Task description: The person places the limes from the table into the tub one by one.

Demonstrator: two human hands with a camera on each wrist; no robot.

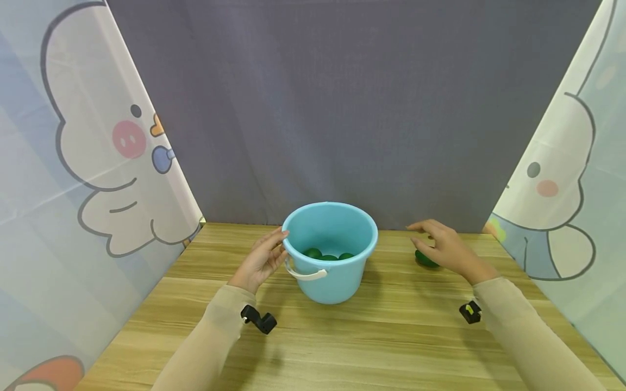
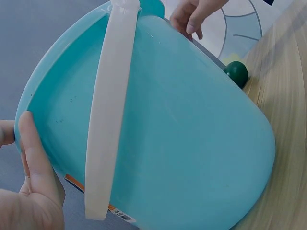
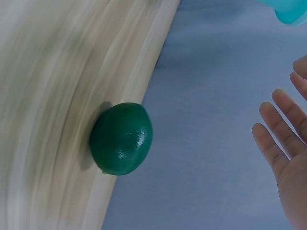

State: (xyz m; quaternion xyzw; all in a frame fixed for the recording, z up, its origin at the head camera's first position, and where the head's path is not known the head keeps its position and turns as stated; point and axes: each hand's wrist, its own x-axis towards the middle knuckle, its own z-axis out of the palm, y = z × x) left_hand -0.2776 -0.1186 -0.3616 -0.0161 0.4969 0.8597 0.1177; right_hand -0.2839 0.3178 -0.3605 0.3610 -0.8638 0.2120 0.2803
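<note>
A light blue bucket (image 1: pixel 332 285) stands upright on the wooden table, its white handle (image 1: pixel 308 276) hanging down the near side. My left hand (image 1: pixel 261 260) pinches the bucket's rim at the left, with fingers on both sides of the wall in the left wrist view. Several dark green limes (image 1: pixel 313 253) lie at the bottom of the bucket, partly hidden by the near rim. To the right of the bucket, my right hand (image 1: pixel 446 247) hovers with relaxed fingers and holds nothing. A single glossy lime (image 3: pixel 121 139) rests on the table below that hand, apart from the fingers.
The wooden table (image 1: pixel 342 347) ends at a dark grey curtain (image 1: pixel 318 108) behind the bucket. Cartoon-printed cloths hang on the left (image 1: pixel 98 163) and right (image 1: pixel 562 217). Each sleeve carries a small black wrist mount (image 1: pixel 259 319).
</note>
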